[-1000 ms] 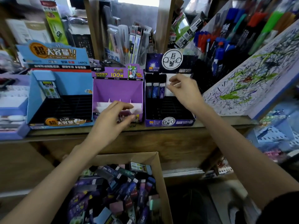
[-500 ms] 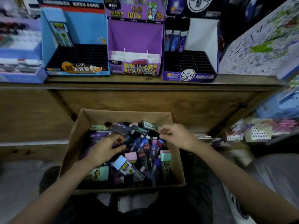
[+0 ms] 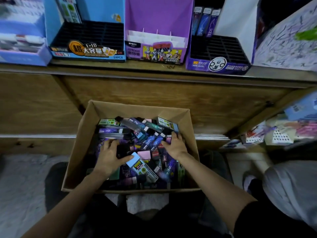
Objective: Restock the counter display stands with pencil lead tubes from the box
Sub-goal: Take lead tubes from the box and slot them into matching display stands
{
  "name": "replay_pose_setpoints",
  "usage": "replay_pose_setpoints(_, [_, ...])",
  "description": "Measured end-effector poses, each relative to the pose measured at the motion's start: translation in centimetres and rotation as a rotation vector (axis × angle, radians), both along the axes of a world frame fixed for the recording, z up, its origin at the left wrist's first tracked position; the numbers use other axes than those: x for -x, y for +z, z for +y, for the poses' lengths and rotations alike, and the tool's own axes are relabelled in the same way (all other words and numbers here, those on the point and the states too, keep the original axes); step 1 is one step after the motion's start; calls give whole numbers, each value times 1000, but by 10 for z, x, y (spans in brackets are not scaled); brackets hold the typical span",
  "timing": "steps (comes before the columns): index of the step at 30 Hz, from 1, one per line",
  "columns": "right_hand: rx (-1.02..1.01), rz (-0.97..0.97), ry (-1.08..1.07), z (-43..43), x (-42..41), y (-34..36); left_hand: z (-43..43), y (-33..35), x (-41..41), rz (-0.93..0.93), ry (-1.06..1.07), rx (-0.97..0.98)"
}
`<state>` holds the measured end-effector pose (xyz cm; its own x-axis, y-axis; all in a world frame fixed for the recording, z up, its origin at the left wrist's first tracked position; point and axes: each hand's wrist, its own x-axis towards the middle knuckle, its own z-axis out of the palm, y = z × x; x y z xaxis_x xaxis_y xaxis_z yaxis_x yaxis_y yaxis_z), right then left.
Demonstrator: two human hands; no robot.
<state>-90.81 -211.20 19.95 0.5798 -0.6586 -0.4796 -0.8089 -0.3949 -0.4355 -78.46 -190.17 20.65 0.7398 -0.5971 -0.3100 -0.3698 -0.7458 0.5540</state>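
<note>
Dozens of small, flat plastic pencil lead tubes (image 3: 151,141) lay jumbled in the brown cardboard box (image 3: 82,134), near and below the slotted cardboard display stands (image 3: 219,47). Apart in the pile, the left hand (image 3: 109,157) curled round a dark tube (image 3: 122,150); whether the right hand (image 3: 175,146) held anything could not be told. The tubes looked light, rigid and slick, best pinched across their flat sides.

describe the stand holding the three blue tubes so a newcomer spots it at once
Find the wooden counter above the open cardboard box. The rightmost stand in the row on it is the dark purple stand with a black slotted tray. Only it has a round white logo on its front lip and three blue tubes at its back.
</note>
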Motion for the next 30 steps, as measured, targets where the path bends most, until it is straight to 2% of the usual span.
replay_pose_setpoints(6, [141,-67,212,18,10,-10,0,-4,2,28,-4,37])
replay_pose_setpoints(9, [186,-106,239,20,18,-10,-2,-4,3,26,4,57])
replay_pose_setpoints(16, [146,79,32,13,10,-1,-1,-4,6,129,61,157])
replay_pose_setpoints(21, [57,98,-148,13,-3,3,1,-3,8,163,126,232])
replay_pose_setpoints(24, [-11,159,-186,12,-7,5,0,0,11,164,102,255])
replay_pose_setpoints(26, [-32,122,-193,10,-7,5,-1,1,12,190,83,272])
replay_pose_setpoints(30, [-92,-154,-278,3,1,0,0,-2,11,256,70,313])
